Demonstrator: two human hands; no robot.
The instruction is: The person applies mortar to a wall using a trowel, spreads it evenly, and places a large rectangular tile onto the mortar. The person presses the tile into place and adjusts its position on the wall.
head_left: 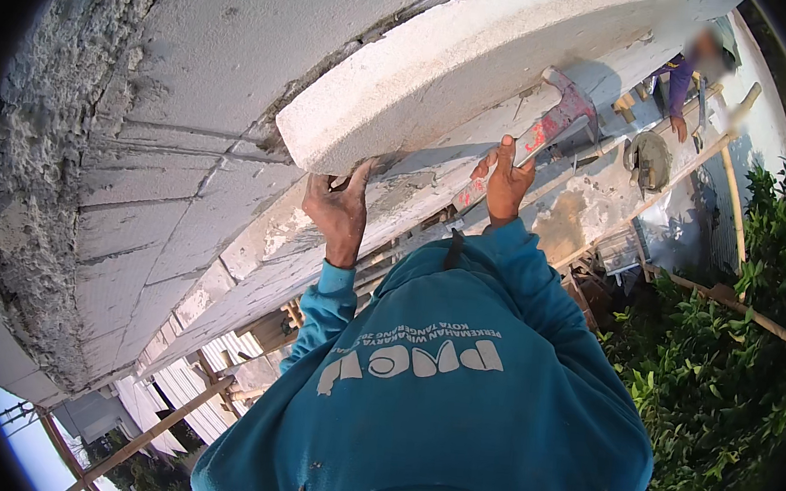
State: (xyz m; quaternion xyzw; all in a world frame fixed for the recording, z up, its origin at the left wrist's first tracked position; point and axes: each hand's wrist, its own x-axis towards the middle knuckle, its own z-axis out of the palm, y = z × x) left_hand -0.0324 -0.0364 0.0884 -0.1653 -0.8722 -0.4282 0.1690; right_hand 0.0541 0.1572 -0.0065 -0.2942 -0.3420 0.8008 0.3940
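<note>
A thick white curved moulding [376,106] runs along the grey wall above my hands. My left hand [338,218] is raised to the lower edge of its near end, with thumb and forefinger curled together against it. Anything between those fingertips is too small or hidden to make out. My right hand [509,183] is wrapped round the handle of a hammer [550,129] with worn red paint, thumb laid along the handle. The hammer's head points up and to the right, just below the moulding and apart from my left hand. A thin nail-like piece [518,106] shows on the moulding's underside.
Scaffold planks [566,222] splashed with mortar run to the right, carrying a dirty bucket [649,161]. Beyond it a co-worker's hand [678,129] in a purple sleeve rests near tools. Bamboo poles [733,208] and leafy bushes [705,390] border the right side.
</note>
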